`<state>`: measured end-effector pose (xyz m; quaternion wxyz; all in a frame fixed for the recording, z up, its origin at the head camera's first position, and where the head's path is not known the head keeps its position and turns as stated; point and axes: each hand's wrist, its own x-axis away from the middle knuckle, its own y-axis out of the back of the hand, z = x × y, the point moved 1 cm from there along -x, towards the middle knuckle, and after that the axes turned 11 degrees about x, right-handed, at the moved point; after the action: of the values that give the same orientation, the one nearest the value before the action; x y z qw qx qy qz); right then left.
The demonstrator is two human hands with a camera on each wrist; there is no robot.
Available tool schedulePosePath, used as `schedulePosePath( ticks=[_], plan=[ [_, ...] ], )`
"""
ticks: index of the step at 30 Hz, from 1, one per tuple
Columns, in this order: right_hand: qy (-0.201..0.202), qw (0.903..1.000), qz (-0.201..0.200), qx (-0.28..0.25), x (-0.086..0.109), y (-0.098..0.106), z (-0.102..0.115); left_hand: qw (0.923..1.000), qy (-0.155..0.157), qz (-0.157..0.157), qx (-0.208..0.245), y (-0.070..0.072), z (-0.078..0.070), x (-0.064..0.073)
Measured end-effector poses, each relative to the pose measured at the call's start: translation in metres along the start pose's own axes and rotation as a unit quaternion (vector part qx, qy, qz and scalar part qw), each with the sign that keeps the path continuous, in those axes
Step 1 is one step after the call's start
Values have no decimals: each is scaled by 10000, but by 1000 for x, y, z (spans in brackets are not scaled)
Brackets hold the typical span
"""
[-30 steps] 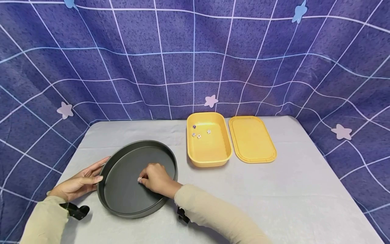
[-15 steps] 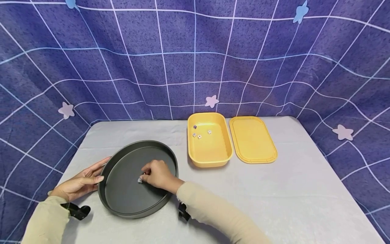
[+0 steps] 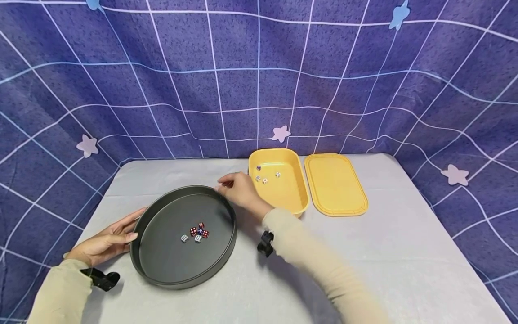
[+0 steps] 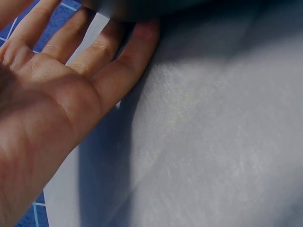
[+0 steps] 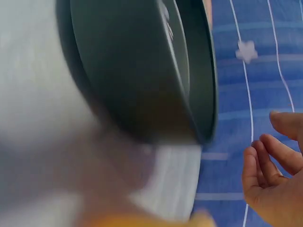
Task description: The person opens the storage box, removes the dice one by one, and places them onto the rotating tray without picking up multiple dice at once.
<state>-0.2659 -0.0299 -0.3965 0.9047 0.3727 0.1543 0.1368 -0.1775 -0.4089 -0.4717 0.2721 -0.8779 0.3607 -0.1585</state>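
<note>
Beneath the dark pan [image 3: 170, 256], pale tabletop [image 3: 388, 265] before a gridded blue-purple curtain [image 3: 238, 45]

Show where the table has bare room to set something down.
A wide bare patch of table lies in front of the yellow lid, right of the right sleeve; a narrower one lies behind the pan, left of the yellow tub. Crowded: the gap between pan and tub, under the right hand.
</note>
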Motion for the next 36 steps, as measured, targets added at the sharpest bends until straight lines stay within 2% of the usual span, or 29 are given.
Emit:
schedulePosePath(
  ticks=[4,9,13,18,23,36],
  plan=[
    [-397,9985,-361,-118,-9,20,-26,10000,-3,24,5,1,1,0],
    [-965,9915,-866,-39,-11,36,-57,10000,-5,55,38,3,3,1],
    [-1416,9845,-1031,57,-11,40,-78,10000,-8,45,22,4,4,2],
    [-1854,9761,-1081,347,-7,35,-100,10000,30,38,-30,3,4,1],
    [-2075,9711,-1043,543,-3,29,-110,9999,71,19,-121,3,3,1],
    [-2416,9637,-922,662,-3,17,-115,9999,54,24,-91,3,1,0]
  ],
)
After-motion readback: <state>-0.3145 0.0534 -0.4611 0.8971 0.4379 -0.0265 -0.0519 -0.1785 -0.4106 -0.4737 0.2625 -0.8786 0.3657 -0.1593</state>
